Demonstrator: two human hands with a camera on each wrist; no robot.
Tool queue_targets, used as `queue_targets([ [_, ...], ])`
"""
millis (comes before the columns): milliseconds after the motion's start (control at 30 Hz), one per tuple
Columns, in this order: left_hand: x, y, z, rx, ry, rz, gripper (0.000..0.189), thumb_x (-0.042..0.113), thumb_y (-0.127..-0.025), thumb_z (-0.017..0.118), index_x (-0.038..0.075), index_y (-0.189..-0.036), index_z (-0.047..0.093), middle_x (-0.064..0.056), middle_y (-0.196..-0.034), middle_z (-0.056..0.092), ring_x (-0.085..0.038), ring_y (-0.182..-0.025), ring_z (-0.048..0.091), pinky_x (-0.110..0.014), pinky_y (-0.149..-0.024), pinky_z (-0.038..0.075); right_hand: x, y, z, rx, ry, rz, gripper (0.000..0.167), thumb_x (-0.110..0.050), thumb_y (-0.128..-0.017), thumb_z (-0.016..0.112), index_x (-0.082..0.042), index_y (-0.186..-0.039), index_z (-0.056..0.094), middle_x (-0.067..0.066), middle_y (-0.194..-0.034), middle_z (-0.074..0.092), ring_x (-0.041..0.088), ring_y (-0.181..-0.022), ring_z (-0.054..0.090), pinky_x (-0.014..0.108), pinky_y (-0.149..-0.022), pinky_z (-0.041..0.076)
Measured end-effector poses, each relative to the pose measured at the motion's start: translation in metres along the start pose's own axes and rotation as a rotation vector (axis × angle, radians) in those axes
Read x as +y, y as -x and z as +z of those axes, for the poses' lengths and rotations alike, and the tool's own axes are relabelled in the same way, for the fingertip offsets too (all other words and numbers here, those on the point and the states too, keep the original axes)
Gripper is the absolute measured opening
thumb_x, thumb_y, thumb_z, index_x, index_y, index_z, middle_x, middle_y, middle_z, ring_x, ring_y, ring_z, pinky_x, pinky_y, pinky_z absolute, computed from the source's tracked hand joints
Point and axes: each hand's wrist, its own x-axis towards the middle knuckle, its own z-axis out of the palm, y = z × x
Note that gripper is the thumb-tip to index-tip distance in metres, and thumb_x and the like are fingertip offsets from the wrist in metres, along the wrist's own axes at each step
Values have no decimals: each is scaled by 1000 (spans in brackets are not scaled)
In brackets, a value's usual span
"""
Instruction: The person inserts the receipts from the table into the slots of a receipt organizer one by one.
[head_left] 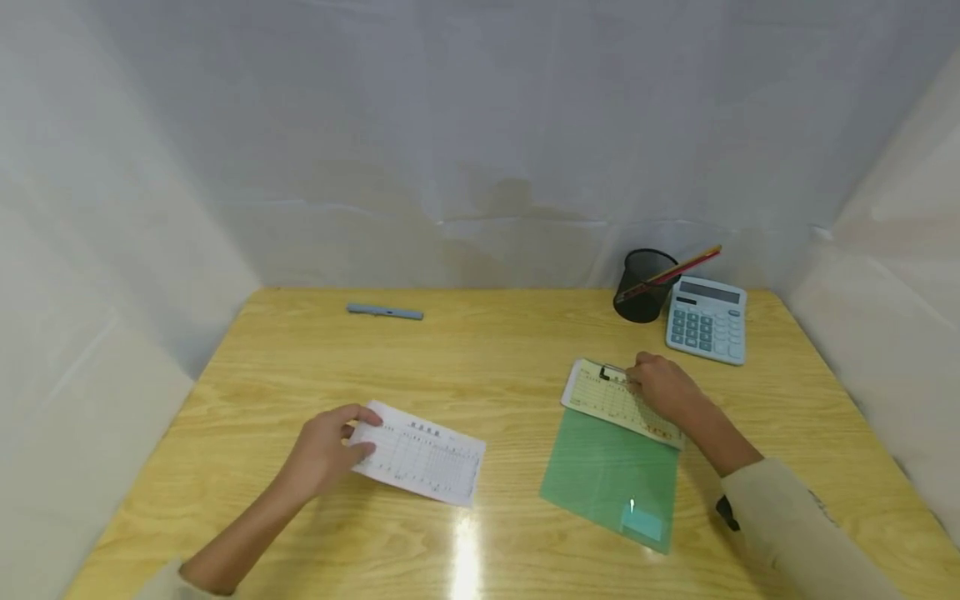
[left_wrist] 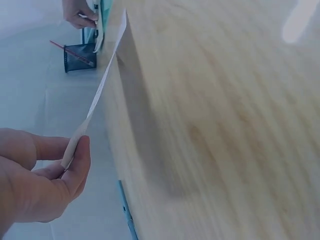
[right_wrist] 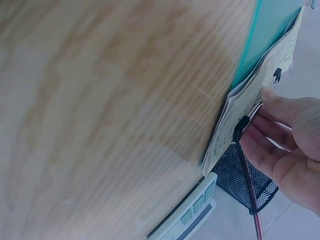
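Note:
My left hand (head_left: 327,446) pinches the left end of a white printed form (head_left: 423,454) between thumb and fingers. In the left wrist view the form (left_wrist: 102,82) appears nearly edge-on, held above the table, with its shadow beside it. My right hand (head_left: 667,389) grips the top edge of a stack of yellow printed slips (head_left: 611,400). The right wrist view has two black binder clips on the stack, one clip (right_wrist: 241,129) by my fingers and another clip (right_wrist: 277,75) beyond my thumb. The stack covers the upper part of a translucent green folder (head_left: 607,479).
Behind the slips stands a black mesh pen cup (head_left: 640,304) with pencils (head_left: 690,262) leaning out, next to a light blue calculator (head_left: 707,321). A blue-grey pen (head_left: 385,312) lies near the wooden table's (head_left: 487,350) back edge. Pale sheeting (head_left: 450,167) surrounds the table.

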Motion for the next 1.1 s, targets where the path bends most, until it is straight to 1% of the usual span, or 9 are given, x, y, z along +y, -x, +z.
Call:
queue_targets([
  [100, 9, -8, 1, -2, 46, 25, 27, -2, -84, 65, 5, -111, 64, -19, -116, 64, -24, -91, 67, -24, -60, 50, 0, 0, 0, 1, 3, -1, 6, -5, -82, 70, 1, -85, 70, 7, -74, 53, 18, -63, 54, 30, -55, 46],
  [267, 26, -25, 6, -18, 153, 54, 28, -3, -86, 63, 4, -113, 63, -20, -111, 66, -20, -84, 67, -27, -58, 50, -2, 1, 0, 7, 8, 1, 6, -5, -81, 70, 1, -84, 70, 8, -74, 53, 19, -64, 55, 31, -55, 47],
  [333, 33, -33, 10, -29, 209, 64, 29, -4, -86, 62, 3, -113, 62, -20, -109, 67, -18, -82, 67, -29, -58, 51, -2, 1, 0, 8, 6, 3, 6, -5, -82, 70, 1, -84, 70, 8, -74, 53, 19, -64, 55, 31, -55, 47],
  [467, 49, -48, 24, -61, 297, 86, 29, -5, -86, 62, 3, -113, 63, -20, -111, 66, -21, -87, 68, -31, -62, 53, -4, 1, 0, 10, 3, 2, 7, -6, -82, 69, 1, -83, 69, 8, -74, 53, 19, -64, 55, 31, -55, 47],
  [600, 66, -60, 43, -88, 354, 96, 28, -5, -85, 64, 5, -111, 64, -16, -111, 66, -21, -89, 68, -28, -65, 54, -5, 1, 1, 21, 7, -2, 5, -5, -82, 69, -1, -81, 69, 8, -74, 53, 19, -64, 55, 31, -55, 47],
  [700, 78, -68, 60, -104, 367, 104, 26, -5, -84, 64, 6, -108, 65, -15, -109, 67, -20, -86, 68, -27, -64, 55, -6, 0, 2, 29, 3, -5, 4, -4, -82, 69, -2, -79, 68, 7, -73, 53, 19, -64, 55, 31, -55, 47],
  [933, 98, -81, 105, -171, 325, 160, 25, -4, -85, 64, 6, -107, 65, -14, -109, 66, -15, -78, 65, -24, -58, 52, -9, 1, 4, 33, -12, 6, 4, -3, -82, 70, -3, -78, 68, 7, -72, 53, 17, -63, 54, 30, -55, 47],
  [1000, 104, -85, 116, -174, 311, 175, 24, -3, -85, 63, 6, -107, 65, -13, -109, 66, -14, -77, 63, -22, -57, 50, -10, 1, 4, 40, -16, 2, 5, -3, -82, 70, -3, -77, 68, 6, -72, 53, 17, -62, 54, 30, -55, 46],
  [1100, 111, -91, 129, -170, 296, 171, 24, -3, -85, 62, 6, -107, 65, -13, -107, 65, -14, -74, 61, -20, -54, 47, -10, 2, 4, 46, -20, -7, 6, -2, -82, 69, -3, -76, 68, 6, -71, 53, 16, -62, 53, 29, -54, 45],
])
